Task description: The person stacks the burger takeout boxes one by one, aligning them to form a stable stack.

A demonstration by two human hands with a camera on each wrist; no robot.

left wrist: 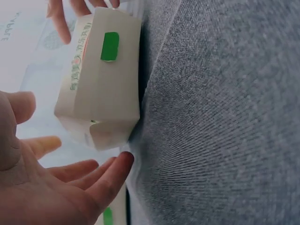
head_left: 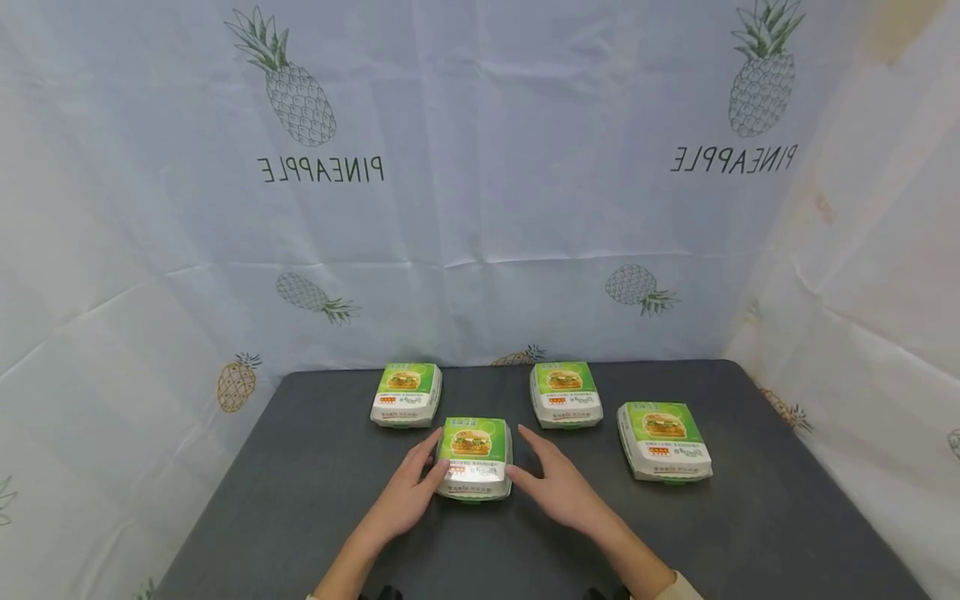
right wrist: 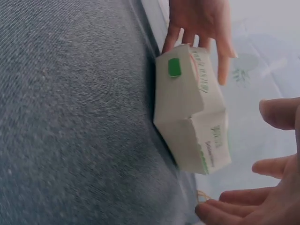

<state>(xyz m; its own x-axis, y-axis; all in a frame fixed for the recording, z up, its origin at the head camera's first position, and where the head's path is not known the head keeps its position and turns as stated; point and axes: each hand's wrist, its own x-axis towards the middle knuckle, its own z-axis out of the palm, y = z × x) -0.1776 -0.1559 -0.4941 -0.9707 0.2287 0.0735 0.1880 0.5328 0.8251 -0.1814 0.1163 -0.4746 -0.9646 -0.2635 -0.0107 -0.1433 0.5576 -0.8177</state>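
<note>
A burger box (head_left: 472, 460) with a green and white lid sits on the dark tabletop between two hands. At its left side is my left hand (head_left: 407, 492), thumb and fingers spread. On the other side my right hand (head_left: 562, 487) has its fingers extended and parted, the thumb close to the box's edge. The left wrist view shows the box's pale front with a green tab (left wrist: 109, 46), and a gap between the left palm and the box. From the right wrist, the right fingers (right wrist: 248, 194) stand apart from the box's side.
Two more burger boxes stand near the back edge, one at left (head_left: 407, 394) and one right of centre (head_left: 566, 394). A further burger box (head_left: 664, 442) lies to the right. Pale curtains (head_left: 480, 217) printed with pineapples hang behind and beside the dark table (head_left: 300, 500).
</note>
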